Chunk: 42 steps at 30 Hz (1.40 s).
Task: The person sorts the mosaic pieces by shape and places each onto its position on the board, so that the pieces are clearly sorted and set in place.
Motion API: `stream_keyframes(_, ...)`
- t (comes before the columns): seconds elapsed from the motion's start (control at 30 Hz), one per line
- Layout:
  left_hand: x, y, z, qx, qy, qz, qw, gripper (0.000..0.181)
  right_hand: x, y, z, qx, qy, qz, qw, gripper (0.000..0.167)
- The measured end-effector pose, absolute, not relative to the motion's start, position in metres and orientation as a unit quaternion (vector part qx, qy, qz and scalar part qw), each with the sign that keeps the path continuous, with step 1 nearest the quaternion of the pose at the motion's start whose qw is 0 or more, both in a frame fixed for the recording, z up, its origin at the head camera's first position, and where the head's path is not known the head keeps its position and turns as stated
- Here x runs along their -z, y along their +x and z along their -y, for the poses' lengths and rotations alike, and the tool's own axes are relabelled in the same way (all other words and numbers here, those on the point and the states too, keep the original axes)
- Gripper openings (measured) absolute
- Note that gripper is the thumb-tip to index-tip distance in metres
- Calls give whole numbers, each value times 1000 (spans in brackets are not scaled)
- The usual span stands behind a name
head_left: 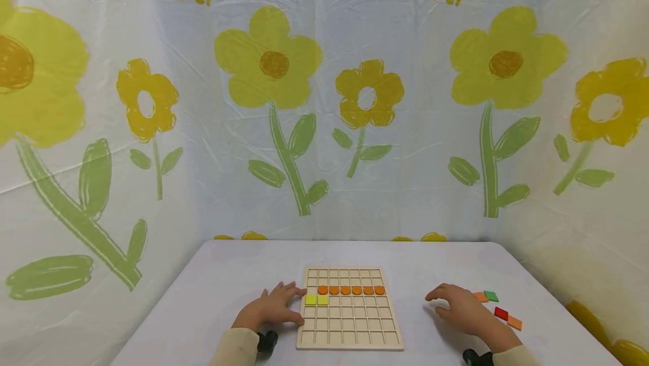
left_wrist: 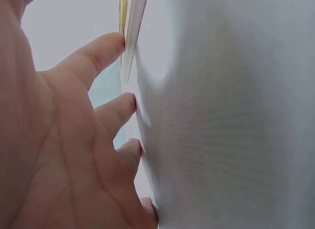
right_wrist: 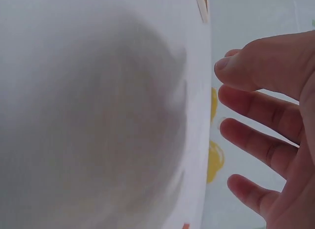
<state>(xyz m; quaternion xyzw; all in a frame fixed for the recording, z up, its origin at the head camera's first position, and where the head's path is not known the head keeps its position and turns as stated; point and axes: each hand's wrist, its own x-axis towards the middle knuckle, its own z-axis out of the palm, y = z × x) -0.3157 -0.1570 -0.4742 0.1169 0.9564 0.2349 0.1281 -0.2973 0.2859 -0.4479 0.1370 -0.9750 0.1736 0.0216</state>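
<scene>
1. Seeing a board (head_left: 350,321) flat on the table (head_left: 243,267), right between both hands. Probably parked there for easy reach from either side.
2. Got the left hand (head_left: 274,307) up against the board's left edge, thumb and a finger touching it, fingers spread and fairly straight. Not gripping anything. Looks like a light brace against sliding, at a guess.
3. Worth checking the left wrist view too: one fingertip at the board's rim, others down by the tabletop, likely for support.
4. Got the right hand (head_left: 458,308) well apart from the board, off to its right, fingers loosely bent and parted. Nothing visible in its grasp. Seems lifted, going by the shadow below.
5. Counting six orange discs (head_left: 345,290) in one row, one per cell, none in the leftmost. Just below, two yellow squares (head_left: 322,300) side by side, near the left hand's fingertips. Presumably sorted by colour and shape.
6. Spotting four loose tiles (head_left: 501,313) just beyond the right hand: green, red, two orange. Maybe kept aside as spares, can't tell.
</scene>
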Motion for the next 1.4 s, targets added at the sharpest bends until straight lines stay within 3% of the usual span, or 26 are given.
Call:
stream_keyframes(0.4,473,-314,158,-237,118,-956,125,71,462,-291,-334,-127,168,975,73,31)
stream_keyframes(0.7,472,-313,157,-239,119,-956,123,69,463,-286,-355,-123,138,981,57,19)
stream_keyframes(1.4,472,-315,159,-236,125,-956,122,70,462,-287,-375,-113,93,989,7,19)
